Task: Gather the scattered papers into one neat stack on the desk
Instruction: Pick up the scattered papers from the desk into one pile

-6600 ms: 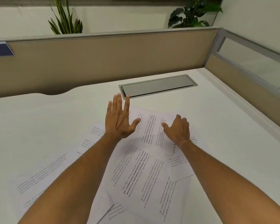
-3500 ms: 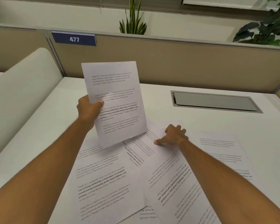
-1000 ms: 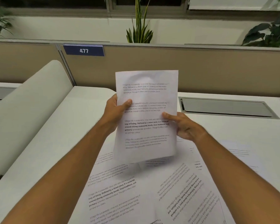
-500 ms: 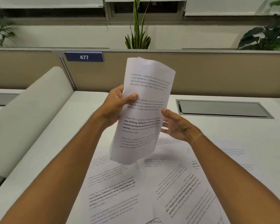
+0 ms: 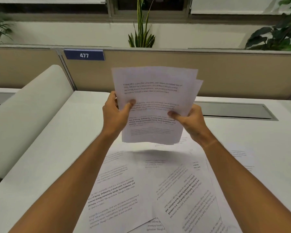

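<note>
Right hand now regrips held sheets; left hand too.

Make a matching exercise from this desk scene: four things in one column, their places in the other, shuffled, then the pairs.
Things
1. held sheets
2. 477 sign
3. loose sheets
4. cable hatch

Places
A. flat on the desk, overlapping
B. on the partition, upper left
C. set into the desk, far right
D. raised off the desk between left hand and right hand

Pairs: 1-D, 2-B, 3-A, 4-C
</note>
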Available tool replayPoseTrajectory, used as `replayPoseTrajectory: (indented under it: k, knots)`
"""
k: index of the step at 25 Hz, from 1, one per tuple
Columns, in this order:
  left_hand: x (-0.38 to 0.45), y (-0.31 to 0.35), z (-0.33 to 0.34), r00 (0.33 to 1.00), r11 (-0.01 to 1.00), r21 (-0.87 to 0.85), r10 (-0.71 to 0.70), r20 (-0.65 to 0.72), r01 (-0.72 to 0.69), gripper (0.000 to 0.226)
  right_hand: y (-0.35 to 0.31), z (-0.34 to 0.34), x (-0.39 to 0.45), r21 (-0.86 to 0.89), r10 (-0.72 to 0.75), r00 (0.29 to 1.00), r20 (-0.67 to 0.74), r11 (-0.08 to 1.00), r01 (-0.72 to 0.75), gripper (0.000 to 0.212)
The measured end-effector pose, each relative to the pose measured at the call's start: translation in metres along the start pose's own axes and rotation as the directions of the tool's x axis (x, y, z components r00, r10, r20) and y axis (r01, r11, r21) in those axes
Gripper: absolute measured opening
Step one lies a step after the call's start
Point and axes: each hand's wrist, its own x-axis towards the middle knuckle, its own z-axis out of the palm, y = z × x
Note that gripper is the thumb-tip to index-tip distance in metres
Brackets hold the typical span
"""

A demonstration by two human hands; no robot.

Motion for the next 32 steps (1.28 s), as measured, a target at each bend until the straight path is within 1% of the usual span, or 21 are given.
replayPoseTrajectory:
  k: [1, 4, 6, 9, 11, 13, 14, 15, 17, 18, 19, 20, 21, 22, 25, 27, 28, 29, 30, 31, 32]
  knots:
    - [-0.006, -0.006, 0.004, 1.000, 1.000, 0.026, 0.000, -0.003, 0.000, 0.029, 0.005, -0.002, -0.004, -0.020, 0.000, 1.000, -0.015, 1.000, -0.001, 0.032]
    - [-0.025, -0.033, 0.015, 0.992, 0.989, 0.090, -0.119, 0.039, 0.115, 0.027, 0.027, -0.003, -0.020, -0.069, 0.105, 0.994, -0.018, 0.992, -0.106, 0.033]
    - [-0.032, -0.045, 0.018, 0.987, 0.983, 0.130, -0.141, 0.072, 0.131, 0.024, 0.038, -0.005, -0.027, -0.081, 0.141, 0.989, -0.044, 0.986, -0.144, 0.032]
    - [-0.033, -0.048, 0.019, 0.978, 0.979, 0.102, -0.186, 0.091, 0.176, 0.023, 0.047, -0.004, -0.031, -0.114, 0.189, 0.982, -0.016, 0.975, -0.190, 0.031]
    - [-0.031, -0.047, 0.016, 0.967, 0.965, 0.095, -0.249, 0.051, 0.243, 0.023, 0.051, -0.002, -0.032, -0.148, 0.200, 0.980, -0.019, 0.969, -0.200, 0.024]
    - [-0.033, -0.053, 0.001, 0.942, 0.920, 0.203, -0.326, -0.075, 0.335, 0.028, 0.052, -0.005, -0.032, -0.085, 0.194, 0.978, -0.074, 0.976, -0.200, 0.013]
    - [-0.040, -0.060, -0.013, 0.911, 0.863, 0.291, -0.383, -0.155, 0.413, 0.035, 0.052, -0.009, -0.031, -0.029, 0.207, 0.973, -0.104, 0.977, -0.211, 0.011]
    - [-0.051, -0.070, -0.029, 0.860, 0.761, 0.401, -0.452, -0.236, 0.510, 0.045, 0.051, -0.014, -0.031, 0.031, 0.231, 0.965, -0.128, 0.973, -0.229, 0.010]
    - [-0.086, -0.090, -0.061, 0.714, 0.429, 0.602, -0.586, -0.382, 0.674, 0.073, 0.052, -0.026, -0.032, 0.130, 0.295, 0.945, -0.142, 0.952, -0.277, 0.010]
    - [-0.105, -0.098, -0.073, 0.643, 0.281, 0.645, -0.633, -0.432, 0.710, 0.087, 0.052, -0.030, -0.034, 0.164, 0.319, 0.938, -0.136, 0.941, -0.296, 0.010]
    - [-0.121, -0.104, -0.082, 0.594, 0.186, 0.667, -0.660, -0.459, 0.722, 0.098, 0.053, -0.033, -0.035, 0.195, 0.334, 0.934, -0.128, 0.932, -0.307, 0.012]
    - [-0.132, -0.108, -0.086, 0.573, 0.138, 0.679, -0.670, -0.472, 0.721, 0.105, 0.054, -0.035, -0.037, 0.222, 0.343, 0.931, -0.124, 0.924, -0.311, 0.014]
    - [-0.139, -0.110, -0.087, 0.575, 0.133, 0.684, -0.667, -0.474, 0.718, 0.108, 0.053, -0.036, -0.038, 0.244, 0.348, 0.929, -0.125, 0.918, -0.312, 0.015]
    - [-0.142, -0.112, -0.087, 0.585, 0.157, 0.675, -0.661, -0.470, 0.720, 0.109, 0.051, -0.037, -0.038, 0.259, 0.350, 0.928, -0.129, 0.915, -0.310, 0.016]
    - [-0.140, -0.110, -0.084, 0.600, 0.277, 0.604, -0.673, -0.433, 0.747, 0.105, 0.047, -0.043, -0.041, 0.278, 0.346, 0.926, -0.148, 0.914, -0.297, 0.018]
    - [-0.139, -0.111, -0.085, 0.615, 0.320, 0.591, -0.677, -0.404, 0.741, 0.091, 0.045, -0.050, -0.045, 0.284, 0.347, 0.923, -0.167, 0.913, -0.292, 0.019]
    - [-0.141, -0.111, -0.086, 0.638, 0.360, 0.587, -0.673, -0.374, 0.725, 0.078, 0.043, -0.055, -0.047, 0.288, 0.350, 0.920, -0.176, 0.912, -0.291, 0.019]
    - [-0.143, -0.110, -0.087, 0.671, 0.432, 0.565, -0.666, -0.326, 0.703, 0.062, 0.042, -0.059, -0.049, 0.291, 0.354, 0.916, -0.186, 0.911, -0.293, 0.019]
    - [-0.144, -0.108, -0.086, 0.707, 0.529, 0.511, -0.659, -0.255, 0.678, 0.049, 0.041, -0.064, -0.051, 0.291, 0.359, 0.911, -0.201, 0.910, -0.294, 0.018]
    - [-0.145, -0.107, -0.087, 0.726, 0.624, 0.408, -0.667, -0.168, 0.667, 0.041, 0.040, -0.069, -0.053, 0.291, 0.365, 0.905, -0.217, 0.910, -0.297, 0.017]
    - [-0.145, -0.105, -0.087, 0.722, 0.686, 0.263, -0.689, -0.062, 0.678, 0.040, 0.040, -0.074, -0.055, 0.292, 0.372, 0.898, -0.235, 0.908, -0.300, 0.016]
